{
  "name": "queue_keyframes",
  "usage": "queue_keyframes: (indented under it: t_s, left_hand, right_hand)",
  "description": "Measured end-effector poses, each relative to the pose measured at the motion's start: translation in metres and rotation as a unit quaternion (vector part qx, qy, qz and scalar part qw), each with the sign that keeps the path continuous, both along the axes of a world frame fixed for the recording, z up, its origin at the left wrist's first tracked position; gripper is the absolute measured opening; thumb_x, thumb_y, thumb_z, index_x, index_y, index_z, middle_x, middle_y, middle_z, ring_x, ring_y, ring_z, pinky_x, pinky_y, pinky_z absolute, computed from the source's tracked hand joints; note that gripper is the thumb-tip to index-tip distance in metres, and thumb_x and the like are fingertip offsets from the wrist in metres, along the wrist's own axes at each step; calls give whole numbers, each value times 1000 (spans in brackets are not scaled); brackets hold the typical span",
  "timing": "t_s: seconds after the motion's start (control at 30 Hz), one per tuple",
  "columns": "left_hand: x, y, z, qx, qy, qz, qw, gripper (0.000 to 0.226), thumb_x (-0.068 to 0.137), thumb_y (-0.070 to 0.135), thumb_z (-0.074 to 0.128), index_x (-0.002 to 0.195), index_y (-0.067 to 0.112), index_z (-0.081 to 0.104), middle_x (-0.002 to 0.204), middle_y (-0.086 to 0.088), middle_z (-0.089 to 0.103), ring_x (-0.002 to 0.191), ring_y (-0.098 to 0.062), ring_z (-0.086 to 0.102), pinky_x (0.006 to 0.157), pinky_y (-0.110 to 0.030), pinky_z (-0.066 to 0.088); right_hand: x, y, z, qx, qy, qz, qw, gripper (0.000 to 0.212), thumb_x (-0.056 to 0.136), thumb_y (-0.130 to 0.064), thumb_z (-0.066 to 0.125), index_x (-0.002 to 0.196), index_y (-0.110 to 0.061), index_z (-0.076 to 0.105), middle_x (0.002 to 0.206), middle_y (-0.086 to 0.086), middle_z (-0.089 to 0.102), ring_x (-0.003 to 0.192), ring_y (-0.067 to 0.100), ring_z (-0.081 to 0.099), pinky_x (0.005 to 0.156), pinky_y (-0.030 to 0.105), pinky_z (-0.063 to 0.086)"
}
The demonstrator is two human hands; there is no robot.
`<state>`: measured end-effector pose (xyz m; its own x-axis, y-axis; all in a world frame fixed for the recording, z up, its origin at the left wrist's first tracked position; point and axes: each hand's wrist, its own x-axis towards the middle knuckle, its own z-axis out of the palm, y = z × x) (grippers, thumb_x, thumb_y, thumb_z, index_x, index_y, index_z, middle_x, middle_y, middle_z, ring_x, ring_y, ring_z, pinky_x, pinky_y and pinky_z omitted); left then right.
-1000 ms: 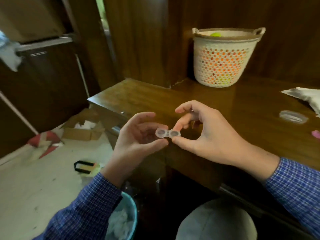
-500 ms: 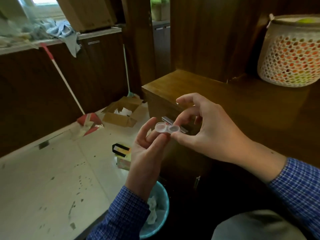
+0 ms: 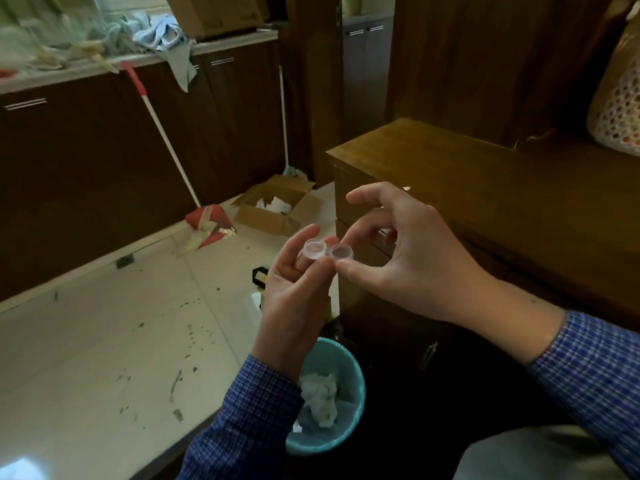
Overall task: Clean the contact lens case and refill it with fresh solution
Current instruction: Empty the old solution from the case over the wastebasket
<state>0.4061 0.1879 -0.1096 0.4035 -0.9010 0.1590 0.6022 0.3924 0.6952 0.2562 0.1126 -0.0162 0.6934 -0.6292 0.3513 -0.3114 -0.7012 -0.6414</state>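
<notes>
A small clear contact lens case [image 3: 327,252] with two open round wells is held level in the air, left of the wooden desk [image 3: 485,181]. My left hand [image 3: 294,299] pinches its left well between thumb and fingers. My right hand [image 3: 401,261] pinches the right well with thumb and a fingertip, its other fingers spread above. No caps sit on the wells, and no solution bottle is in view.
A teal waste bin [image 3: 349,410] with crumpled tissue stands on the floor below my hands. A perforated basket [image 3: 620,112] sits at the desk's far right. On the tiled floor are an open cardboard box [image 3: 277,209] and a red-headed mop [image 3: 207,220].
My view has swung left, off the desk and toward the floor. Both hands keep the case and have carried it left, past the desk's edge and over the bin.
</notes>
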Motion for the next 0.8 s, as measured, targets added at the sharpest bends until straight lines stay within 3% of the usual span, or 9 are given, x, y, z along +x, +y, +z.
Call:
queue_keyframes:
  t_s: [0.1, 0.2, 0.33, 0.43, 0.53, 0.63, 0.7, 0.8]
  left_hand:
    - [17, 9, -7, 6, -22, 15, 1000, 34, 84, 5, 74, 117, 13, 70, 106, -10, 75, 101, -21, 73, 87, -32, 59]
    - [39, 23, -19, 38, -75, 26, 996, 35, 82, 3, 79, 115, 7, 69, 106, -14, 76, 100, -26, 73, 91, -37, 59]
    - [69, 44, -48, 171, -245, 43, 953, 36, 78, 9, 85, 112, 6, 74, 109, -17, 79, 102, -30, 76, 87, -34, 62]
    - [81, 43, -83, 277, -428, 39, 860, 26, 82, 8, 85, 105, 16, 78, 98, -4, 82, 94, -21, 79, 80, -23, 62]
    - [84, 25, -123, 337, -630, 50, 698, 27, 82, 3, 83, 108, 11, 77, 102, -4, 79, 90, -15, 75, 77, -12, 57]
    - [80, 3, -145, 337, -755, -4, 563, 29, 86, 4, 78, 114, 12, 77, 114, -6, 77, 98, -16, 73, 88, -22, 59]
    - [79, -9, -151, 345, -784, -46, 513, 31, 88, 4, 74, 118, 15, 75, 118, -6, 76, 102, -19, 72, 92, -30, 59]
    - [76, -22, -150, 350, -795, -72, 491, 36, 88, 3, 73, 121, 16, 74, 120, -7, 74, 104, -22, 70, 93, -33, 59]
  right_hand:
    - [12, 1, -9, 4, 15, 31, 999, 78, 78, -44, 85, 142, -24, 46, 102, -20, 71, 99, -3, 63, 81, 0, 43]
    - [18, -4, -17, 4, 30, 34, 999, 77, 79, -50, 79, 143, -23, 46, 111, -16, 68, 103, 1, 62, 79, 6, 46]
    - [19, -16, -31, 21, 39, 6, 999, 69, 84, -47, 73, 143, -24, 46, 109, -17, 67, 104, 0, 60, 81, 12, 45]
    - [23, -18, -46, 14, 65, -3, 998, 63, 89, -44, 70, 142, -22, 46, 107, -15, 67, 103, 5, 62, 84, 19, 49]
    - [28, -17, -63, 11, 105, 4, 994, 58, 91, -43, 68, 140, -22, 47, 106, -12, 67, 100, 9, 63, 87, 32, 56]
    - [27, -18, -75, 11, 148, 10, 989, 58, 92, -42, 68, 142, -22, 45, 107, -9, 67, 101, 12, 63, 90, 39, 56]
    - [25, -20, -78, 4, 163, 9, 987, 59, 92, -43, 67, 142, -22, 44, 108, -8, 67, 102, 14, 64, 89, 38, 56]
    - [20, -24, -78, -8, 166, 4, 986, 59, 93, -43, 66, 143, -22, 44, 109, -9, 66, 100, 14, 64, 88, 38, 57]
